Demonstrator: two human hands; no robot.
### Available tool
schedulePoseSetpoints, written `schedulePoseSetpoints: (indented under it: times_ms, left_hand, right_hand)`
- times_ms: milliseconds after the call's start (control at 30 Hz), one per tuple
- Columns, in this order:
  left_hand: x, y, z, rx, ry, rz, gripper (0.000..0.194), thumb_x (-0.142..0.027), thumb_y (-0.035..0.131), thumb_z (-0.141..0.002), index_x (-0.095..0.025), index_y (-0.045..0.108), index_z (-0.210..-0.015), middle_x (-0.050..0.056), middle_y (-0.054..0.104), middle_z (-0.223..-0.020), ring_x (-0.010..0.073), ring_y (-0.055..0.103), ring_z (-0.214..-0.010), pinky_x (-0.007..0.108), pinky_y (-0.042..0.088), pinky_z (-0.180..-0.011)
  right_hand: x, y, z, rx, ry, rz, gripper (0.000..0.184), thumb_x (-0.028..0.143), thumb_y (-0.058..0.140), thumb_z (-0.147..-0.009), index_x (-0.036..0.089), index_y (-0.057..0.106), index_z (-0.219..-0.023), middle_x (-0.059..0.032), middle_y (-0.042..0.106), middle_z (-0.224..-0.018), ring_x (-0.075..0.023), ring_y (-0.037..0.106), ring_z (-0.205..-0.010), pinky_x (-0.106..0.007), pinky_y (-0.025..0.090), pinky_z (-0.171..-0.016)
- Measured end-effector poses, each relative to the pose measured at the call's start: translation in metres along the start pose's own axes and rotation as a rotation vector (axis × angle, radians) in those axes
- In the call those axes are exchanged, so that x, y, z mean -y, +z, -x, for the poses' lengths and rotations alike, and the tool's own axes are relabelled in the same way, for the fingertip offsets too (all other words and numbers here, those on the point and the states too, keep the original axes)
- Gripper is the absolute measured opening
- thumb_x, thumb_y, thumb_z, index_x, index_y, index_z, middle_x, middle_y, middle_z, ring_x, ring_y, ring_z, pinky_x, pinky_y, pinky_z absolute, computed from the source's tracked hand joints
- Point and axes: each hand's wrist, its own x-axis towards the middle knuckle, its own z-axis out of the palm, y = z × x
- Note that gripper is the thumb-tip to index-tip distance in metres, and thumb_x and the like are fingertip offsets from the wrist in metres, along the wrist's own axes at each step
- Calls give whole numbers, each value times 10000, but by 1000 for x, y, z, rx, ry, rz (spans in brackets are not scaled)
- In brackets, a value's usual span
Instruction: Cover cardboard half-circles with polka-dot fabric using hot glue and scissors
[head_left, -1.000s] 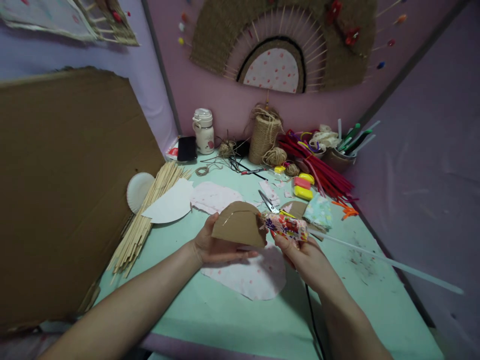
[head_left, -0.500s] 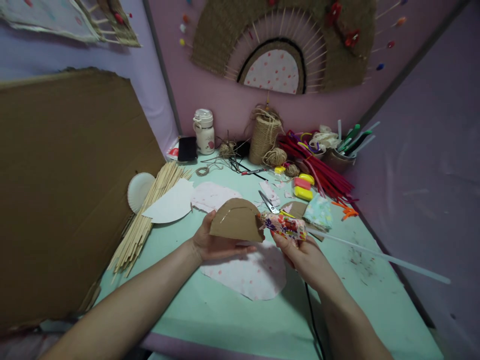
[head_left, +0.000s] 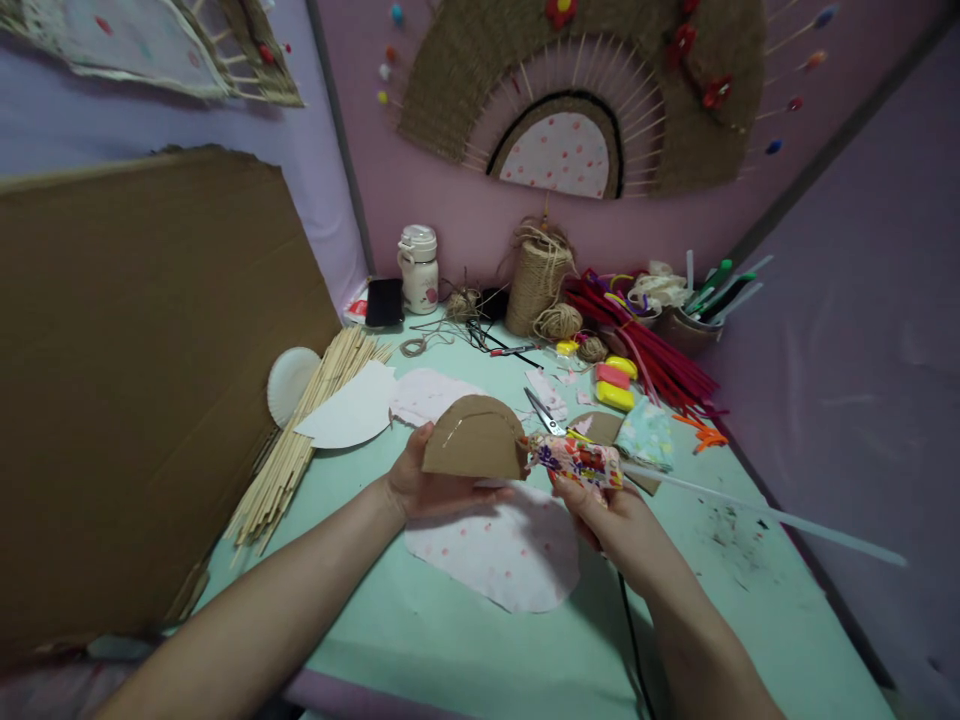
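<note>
Craft workspace: table (head_left: 375, 620) with twine spool (head_left: 535, 292), thin sticks (head_left: 277, 490), scissors (head_left: 543, 410), glue gun (head_left: 579, 462); fan-shaped decoration (head_left: 450, 100) on pink wall (head_left: 360, 150).

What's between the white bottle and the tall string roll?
The head view shows a small, messy string ball and something black, too dark to name, there.

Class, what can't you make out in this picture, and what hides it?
In the head view:
Underside of the cardboard half-disc: faces away from the camera.
Part of the glue gun: covered by the right hand.
Black cord: cut off by the bottom edge.
Wall fan: cut off by the top edge.
Dark specks: too small to identify.
</note>
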Motion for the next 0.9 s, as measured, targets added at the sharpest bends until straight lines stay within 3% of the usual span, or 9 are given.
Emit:
schedulePoseSetpoints:
  times_ms: [200,367,533,733,900]
  left_hand:
    - [-1,-4,1,27,7,6,853,-638,708,-655,-187,522,-1354,129,584,-1337,319,502,-1230,510,308,-1067]
    - [-1,-5,1,17,23,-6,841,-651,680,-673,-187,520,-1357,127,579,-1337,322,491,-1238,530,279,-1081]
    - [-1,-3,1,-4,33,-19,851,-654,686,-661,-196,520,-1359,124,566,-1351,343,460,-1264,546,264,-1081]
    - [-1,-1,0,-16,62,-1,854,-647,696,-658,-188,519,-1357,135,576,-1335,344,479,-1244,550,279,-1066]
    - [-2,0,-1,-1,81,-13,847,-648,680,-672,-204,500,-1370,136,557,-1358,338,479,-1253,530,309,-1052]
  right_hand:
    - [-1,-1,-1,100,77,-20,434,580,560,-783,219,508,-549,21,444,-437,-140,391,-445,-264,302,-433]
    - [-1,-1,0,82,76,5,430,569,560,-780,229,463,-535,17,456,-471,-145,404,-477,-264,309,-445]
    - [-3,1,0,49,43,73,414,570,558,-786,220,552,-565,4,489,-472,-187,490,-531,-282,386,-498]
    - [-1,3,1,47,-10,49,375,534,571,-807,191,706,-739,-25,586,-524,-240,600,-629,-289,441,-526]
    - [2,4,0,24,-40,25,341,502,599,-792,187,722,-753,-37,630,-566,-257,636,-695,-293,474,-553]
